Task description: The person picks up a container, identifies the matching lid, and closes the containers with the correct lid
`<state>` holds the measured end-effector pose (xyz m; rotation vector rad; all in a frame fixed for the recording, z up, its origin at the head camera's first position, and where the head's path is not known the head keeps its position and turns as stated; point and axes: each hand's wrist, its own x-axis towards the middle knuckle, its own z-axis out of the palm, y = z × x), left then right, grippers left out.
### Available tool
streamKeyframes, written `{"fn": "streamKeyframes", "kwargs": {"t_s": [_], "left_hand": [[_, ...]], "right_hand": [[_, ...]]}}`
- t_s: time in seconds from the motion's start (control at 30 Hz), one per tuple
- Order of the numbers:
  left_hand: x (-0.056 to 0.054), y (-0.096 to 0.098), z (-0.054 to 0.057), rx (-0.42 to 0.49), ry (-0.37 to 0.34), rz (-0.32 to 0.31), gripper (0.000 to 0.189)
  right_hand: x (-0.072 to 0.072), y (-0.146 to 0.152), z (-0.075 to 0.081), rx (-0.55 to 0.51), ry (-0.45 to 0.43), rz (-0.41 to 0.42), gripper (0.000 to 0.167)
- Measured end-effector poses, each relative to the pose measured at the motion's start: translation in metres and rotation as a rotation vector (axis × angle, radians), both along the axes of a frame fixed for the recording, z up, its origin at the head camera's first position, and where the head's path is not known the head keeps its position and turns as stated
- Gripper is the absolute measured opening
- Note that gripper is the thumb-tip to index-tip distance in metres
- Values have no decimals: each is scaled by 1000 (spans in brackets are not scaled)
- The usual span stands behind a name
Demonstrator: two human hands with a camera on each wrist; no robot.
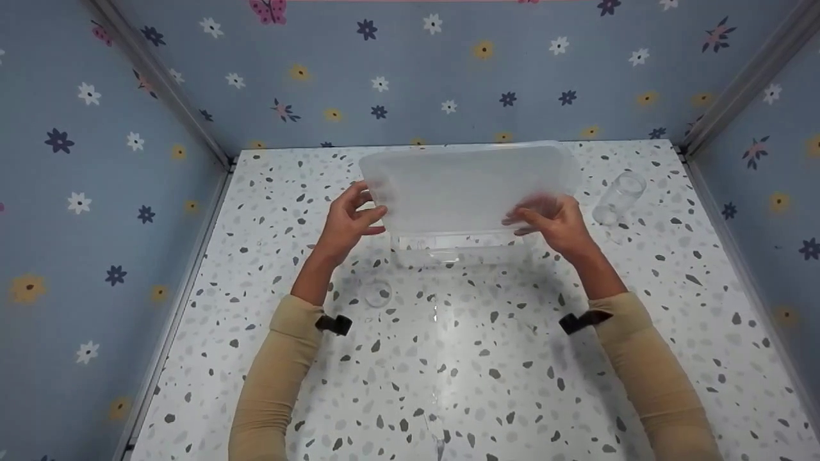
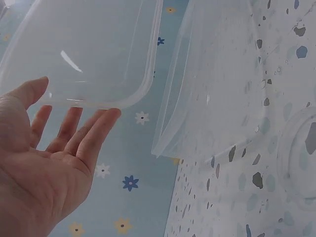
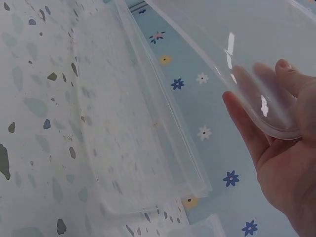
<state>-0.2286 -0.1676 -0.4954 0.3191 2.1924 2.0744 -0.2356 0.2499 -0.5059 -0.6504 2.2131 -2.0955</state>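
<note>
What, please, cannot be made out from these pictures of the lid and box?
Head view: most of the box, hidden behind the lid.
Head view: the right hand, its far fingers blurred by the cloudy lid.
Left wrist view: the round clear piece, cut off by the right edge.

Blue walls (image 1: pixel 410 57), printed flowers (image 1: pixel 483 49), butterflies (image 1: pixel 268 11); grey corner posts (image 1: pixel 168 89); white speckled tabletop (image 1: pixel 359 384), pale glare (image 1: pixel 446 352) down middle.
</note>
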Motion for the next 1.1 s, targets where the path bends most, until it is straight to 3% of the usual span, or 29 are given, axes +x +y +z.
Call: {"fn": "streamKeyframes", "kwargs": {"t_s": [0.33,0.5,0.63,0.73,0.87,1.1], "left_hand": [[0,6,-3,-58,12,-19,24],[0,7,-2,-51,-2,-5,20],[-1,7,-5,-49,-2,17,18],[0,5,-7,-54,4,44,17],[0,1,-7,-55,30,93,16],[0,2,-5,-90,99,135,19]], "right_hand": [[0,-1,-2,38,36,7,16],[-1,-1,-2,37,-1,-8,16],[-1,2,1,78,-38,-67,13],[-1,5,3,92,-41,-103,22],[-2,8,6,50,-25,-98,40],[-4,8,8,7,-12,-98,55]]}}
